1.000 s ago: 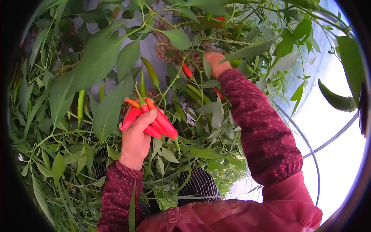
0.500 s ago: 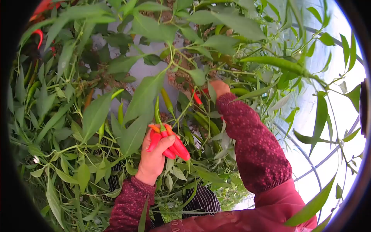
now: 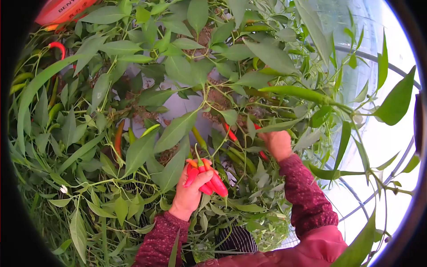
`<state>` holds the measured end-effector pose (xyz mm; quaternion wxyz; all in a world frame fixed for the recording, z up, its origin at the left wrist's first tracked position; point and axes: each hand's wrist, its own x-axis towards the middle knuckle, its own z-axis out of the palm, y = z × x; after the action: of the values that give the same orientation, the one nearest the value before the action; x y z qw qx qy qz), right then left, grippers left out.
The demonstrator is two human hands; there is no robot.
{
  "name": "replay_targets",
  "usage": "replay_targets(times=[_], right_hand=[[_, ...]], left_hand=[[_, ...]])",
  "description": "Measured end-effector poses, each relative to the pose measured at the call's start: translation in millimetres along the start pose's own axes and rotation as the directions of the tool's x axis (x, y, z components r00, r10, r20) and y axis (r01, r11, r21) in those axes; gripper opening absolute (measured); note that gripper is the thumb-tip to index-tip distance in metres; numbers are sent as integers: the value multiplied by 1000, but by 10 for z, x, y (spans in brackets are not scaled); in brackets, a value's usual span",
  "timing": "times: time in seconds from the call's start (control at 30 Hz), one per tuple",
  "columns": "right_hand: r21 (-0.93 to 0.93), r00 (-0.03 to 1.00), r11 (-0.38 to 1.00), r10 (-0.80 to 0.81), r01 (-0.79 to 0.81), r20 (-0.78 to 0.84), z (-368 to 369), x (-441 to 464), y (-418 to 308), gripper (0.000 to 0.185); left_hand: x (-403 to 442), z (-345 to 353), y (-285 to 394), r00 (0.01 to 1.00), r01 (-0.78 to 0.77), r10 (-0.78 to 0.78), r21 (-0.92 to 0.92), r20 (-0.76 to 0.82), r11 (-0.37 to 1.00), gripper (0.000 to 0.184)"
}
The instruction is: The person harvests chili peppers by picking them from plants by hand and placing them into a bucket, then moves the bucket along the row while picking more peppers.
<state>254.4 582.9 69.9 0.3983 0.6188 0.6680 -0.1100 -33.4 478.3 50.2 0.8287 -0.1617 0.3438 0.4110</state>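
Note:
My left hand (image 3: pixel 187 193) is closed around a bunch of red peppers (image 3: pixel 216 182), the thumb across them and a green stem pointing up. Among the leaves to the right, my right hand (image 3: pixel 279 143) has its fingers drawn together, partly hidden by foliage. A small piece of a red pepper (image 3: pixel 256 127) shows at its fingertips. Another red pepper (image 3: pixel 230 132) hangs to the left of that hand, and one more (image 3: pixel 263 155) is just below it. Green peppers (image 3: pixel 242 159) hang between the two hands.
Leafy pepper plants (image 3: pixel 178 129) surround both hands. A red object with printed lettering (image 3: pixel 66 11) is at the upper left. A long green pepper (image 3: pixel 298 93) hangs at the upper right, near curved grey tubes (image 3: pixel 378 60) and pale sheeting. Striped cloth (image 3: pixel 238 240) shows below.
The view has shifted, bringing more of the red lettered object in at the upper left. My right hand has drawn back down and right, with red at its fingertips. My left hand keeps its peppers.

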Motion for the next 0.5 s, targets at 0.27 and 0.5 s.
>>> replay_targets(times=[0.27,0.5], right_hand=[[820,957,564,279,-96,-81,-270,-432,612,24],[993,895,-113,445,39,16,-273,89,488,19]], left_hand=[[6,25,33,998,-47,46,-5,-36,999,29],[1,38,75,999,33,-33,-12,-18,999,28]])
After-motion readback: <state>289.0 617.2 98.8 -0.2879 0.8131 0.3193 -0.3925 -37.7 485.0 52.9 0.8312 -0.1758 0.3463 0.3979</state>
